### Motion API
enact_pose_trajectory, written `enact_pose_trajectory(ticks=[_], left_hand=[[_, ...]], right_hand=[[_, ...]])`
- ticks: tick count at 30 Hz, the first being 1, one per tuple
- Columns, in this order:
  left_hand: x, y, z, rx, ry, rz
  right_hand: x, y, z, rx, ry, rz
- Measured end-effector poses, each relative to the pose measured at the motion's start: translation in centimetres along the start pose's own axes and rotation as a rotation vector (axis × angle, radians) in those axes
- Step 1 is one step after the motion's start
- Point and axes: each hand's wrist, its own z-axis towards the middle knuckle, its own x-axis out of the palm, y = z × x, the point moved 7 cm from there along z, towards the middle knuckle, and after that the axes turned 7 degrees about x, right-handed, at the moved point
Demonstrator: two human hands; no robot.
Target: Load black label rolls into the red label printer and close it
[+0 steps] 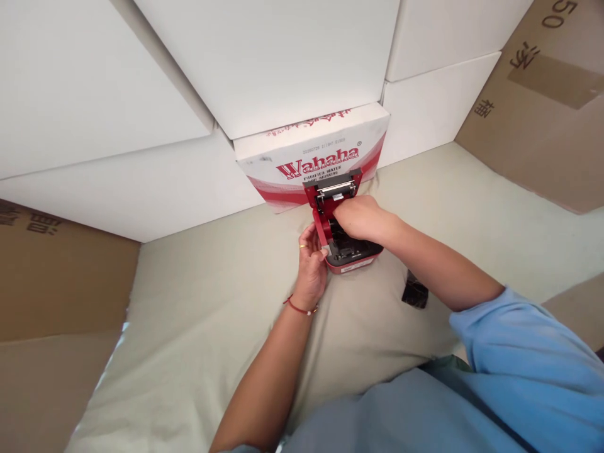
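A small red and black device (355, 259) with its lid (333, 182) raised rests on the pale green cloth, in front of a Wahaha box. My left hand (312, 261) grips its left side, the thumb on the near left corner and the fingers along the outer wall. Into the open device reaches my right hand (361, 218) from the right. Its fingers are inside and hidden, so what they hold, if anything, cannot be seen.
The white and red Wahaha box (321, 157) leans against stacked white boxes (278, 56). Brown cartons stand at the left (61, 277) and right (542, 126). A small black piece (415, 290) lies on the cloth (202, 302), right of the device.
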Motion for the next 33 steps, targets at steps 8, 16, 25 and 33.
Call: enact_pose_trajectory(ticks=[8, 16, 25, 33], left_hand=[[0.1, 0.0, 0.0, 0.010, -0.021, 0.003], [0.2, 0.0, -0.1, -0.035, -0.026, -0.100], [-0.2, 0.2, 0.1, -0.049, -0.042, -0.086], [-0.3, 0.1, 0.0, -0.048, -0.022, -0.062]], right_hand=[[-2.7, -1.8, -5.1, -0.007, -0.146, 0.176], [1.9, -4.6, -14.3, -0.152, 0.254, 0.770], [9.5, -12.1, -16.3, 0.337, -0.239, 0.594], [10.3, -14.7, -16.9, 0.378, -0.130, 0.548]])
